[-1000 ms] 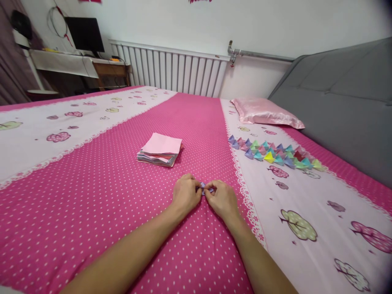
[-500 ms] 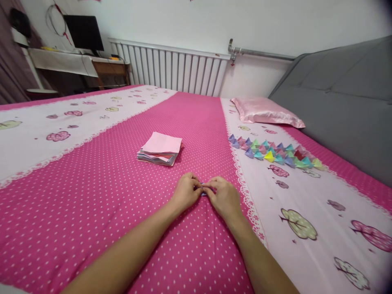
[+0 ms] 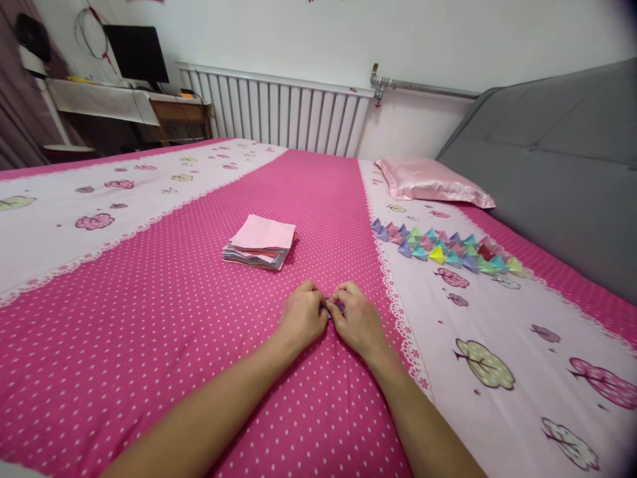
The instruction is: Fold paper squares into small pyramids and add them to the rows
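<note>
Small purple piece of folded paper pinched between two bare hands, low over the bed

The small purple piece of folded paper (image 3: 341,308) is between the fingertips of both hands, at or just above the bed cover; whether it touches the cloth cannot be determined. Its exact form is mostly hidden by fingers.

The left hand (image 3: 304,311) pinches the piece's left side, thumb and fingers curled inward; the precise contact is obscured. The right hand (image 3: 359,318) pinches the right side, with purple showing between thumb and forefinger. The opposed grip appears chosen to control both sides of so small an object, and the low position probably lets the bed steady the work.

Beyond the left hand lies a loose-edged stack of square multicoloured paper sheets (image 3: 259,255), a pale pink sheet uppermost. It sits near but apart from the hands, presumably for easy reach without obstruction.

To the right, rows of small pointed paper shapes in purple, teal, green, pink, red and yellow (image 3: 448,252) stand close together on the white printed band. This spacing seems intended to keep them orderly and away from the forearms.

All rest on the pink polka-dot bed cover (image 3: 199,332). Farther out are a shiny pale-pink pillow (image 3: 432,179), a grey padded headboard (image 3: 557,139) and a white ribbed radiator (image 3: 279,109).
</note>
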